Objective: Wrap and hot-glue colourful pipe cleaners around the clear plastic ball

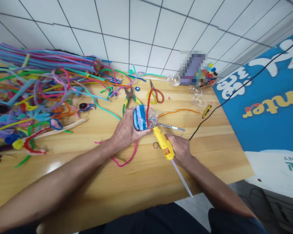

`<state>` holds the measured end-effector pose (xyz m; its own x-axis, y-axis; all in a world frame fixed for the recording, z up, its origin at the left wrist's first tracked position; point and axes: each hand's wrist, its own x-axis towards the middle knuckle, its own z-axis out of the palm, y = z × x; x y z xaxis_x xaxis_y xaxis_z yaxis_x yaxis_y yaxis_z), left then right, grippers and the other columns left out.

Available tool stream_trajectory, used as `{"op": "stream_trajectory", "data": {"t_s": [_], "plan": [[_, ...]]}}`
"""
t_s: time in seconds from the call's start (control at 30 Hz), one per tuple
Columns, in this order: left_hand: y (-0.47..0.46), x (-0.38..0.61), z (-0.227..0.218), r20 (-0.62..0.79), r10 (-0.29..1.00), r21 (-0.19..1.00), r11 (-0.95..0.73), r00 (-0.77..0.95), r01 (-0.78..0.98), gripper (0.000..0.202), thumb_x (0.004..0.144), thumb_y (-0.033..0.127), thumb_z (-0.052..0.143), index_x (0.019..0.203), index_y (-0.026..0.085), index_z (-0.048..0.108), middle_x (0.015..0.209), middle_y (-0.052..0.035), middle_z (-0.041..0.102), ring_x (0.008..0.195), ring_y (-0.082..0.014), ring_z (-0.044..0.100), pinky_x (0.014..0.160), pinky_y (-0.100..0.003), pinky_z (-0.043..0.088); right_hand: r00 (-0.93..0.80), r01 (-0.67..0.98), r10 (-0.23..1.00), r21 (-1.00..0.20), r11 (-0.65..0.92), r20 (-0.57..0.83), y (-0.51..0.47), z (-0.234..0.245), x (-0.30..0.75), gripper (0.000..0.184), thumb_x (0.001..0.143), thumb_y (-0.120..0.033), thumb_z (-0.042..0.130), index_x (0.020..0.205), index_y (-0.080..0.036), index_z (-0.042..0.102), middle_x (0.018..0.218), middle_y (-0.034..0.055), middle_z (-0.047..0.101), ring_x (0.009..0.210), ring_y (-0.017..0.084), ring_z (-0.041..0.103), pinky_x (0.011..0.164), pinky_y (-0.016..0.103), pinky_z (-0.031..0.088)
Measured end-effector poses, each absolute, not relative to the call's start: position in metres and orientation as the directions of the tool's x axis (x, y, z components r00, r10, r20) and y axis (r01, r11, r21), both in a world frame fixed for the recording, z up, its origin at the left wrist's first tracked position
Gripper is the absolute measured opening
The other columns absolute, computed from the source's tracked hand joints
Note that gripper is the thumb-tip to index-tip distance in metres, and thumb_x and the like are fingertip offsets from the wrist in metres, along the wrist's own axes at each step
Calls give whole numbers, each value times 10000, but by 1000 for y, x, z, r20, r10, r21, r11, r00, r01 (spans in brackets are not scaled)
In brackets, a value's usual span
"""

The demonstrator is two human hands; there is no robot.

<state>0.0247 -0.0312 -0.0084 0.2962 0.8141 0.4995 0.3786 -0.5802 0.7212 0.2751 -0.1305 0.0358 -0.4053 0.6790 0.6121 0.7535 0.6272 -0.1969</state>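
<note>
My left hand [125,128] is closed round a clear plastic ball [153,113], whose left part is covered with blue, light blue and lilac pipe-cleaner strips [140,118]. A red pipe cleaner [148,107] runs along the edge of the strips and sticks up past the ball. In my right hand [179,148] is a yellow glue gun [163,141], with a clear glue stick [182,178] coming out of its back. The gun's nozzle is at the bare clear side of the ball, beside the red pipe cleaner; whether it touches cannot be made out.
Pliers [130,97], scissors [155,94] and a silver pen-like tool [171,126] lie around the ball. Loose pipe cleaners [48,87] heap up on the left. A yellow cutter [206,111] and a black cord [224,97] are to the right, near a blue sign [263,130].
</note>
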Motion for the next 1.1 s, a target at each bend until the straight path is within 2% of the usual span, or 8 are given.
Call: {"op": "stream_trajectory", "data": {"t_s": [0.23, 0.4, 0.57, 0.73, 0.87, 1.1], "plan": [[-32, 23, -7, 493, 815, 724, -579, 305, 374, 949, 801, 592, 959, 1541, 284, 451, 1451, -181, 643, 1376, -423, 662, 1142, -668, 610, -403, 740, 680, -218, 636, 613, -124, 37, 275, 168, 1105, -311, 622, 1168, -177, 701, 745, 22, 781, 593, 174, 721, 605, 292, 529], [-32, 22, -4, 459, 830, 751, -553, 316, 361, 913, 806, 593, 952, 1521, 290, 470, 1408, -159, 659, 1327, -407, 684, 1129, -656, 614, -389, 700, 689, -289, 652, 612, -127, 28, 282, 167, 1120, -306, 570, 1181, -209, 692, 768, 10, 799, 585, 168, 727, 605, 288, 552], [-32, 23, -4, 445, 842, 764, -534, 304, 361, 932, 781, 567, 972, 1511, 267, 475, 1427, -167, 656, 1358, -411, 672, 1150, -647, 599, -407, 728, 706, -261, 634, 580, -129, 26, 283, 152, 1085, -285, 605, 1161, -211, 713, 762, 17, 793, 584, 180, 722, 614, 297, 551], [-32, 23, -6, 447, 841, 759, -537, 305, 369, 945, 778, 562, 974, 1516, 274, 461, 1436, -175, 645, 1358, -417, 670, 1144, -665, 602, -408, 740, 675, -211, 639, 614, -124, 30, 278, 186, 1128, -314, 547, 1155, -196, 689, 747, 22, 787, 585, 173, 722, 600, 299, 541], [-32, 23, -6, 466, 830, 742, -555, 306, 377, 950, 785, 545, 973, 1531, 279, 449, 1432, -182, 640, 1360, -421, 666, 1131, -671, 612, -380, 741, 688, -242, 626, 618, -124, 29, 278, 166, 1123, -316, 578, 1167, -201, 689, 760, 15, 807, 605, 163, 740, 602, 289, 549], [-31, 24, -6, 478, 824, 743, -565, 305, 359, 941, 787, 551, 970, 1530, 288, 456, 1431, -162, 648, 1349, -405, 676, 1140, -656, 610, -426, 701, 677, -254, 666, 600, -128, 31, 279, 177, 1115, -286, 579, 1189, -171, 691, 778, 36, 779, 581, 169, 710, 579, 291, 525]]}}
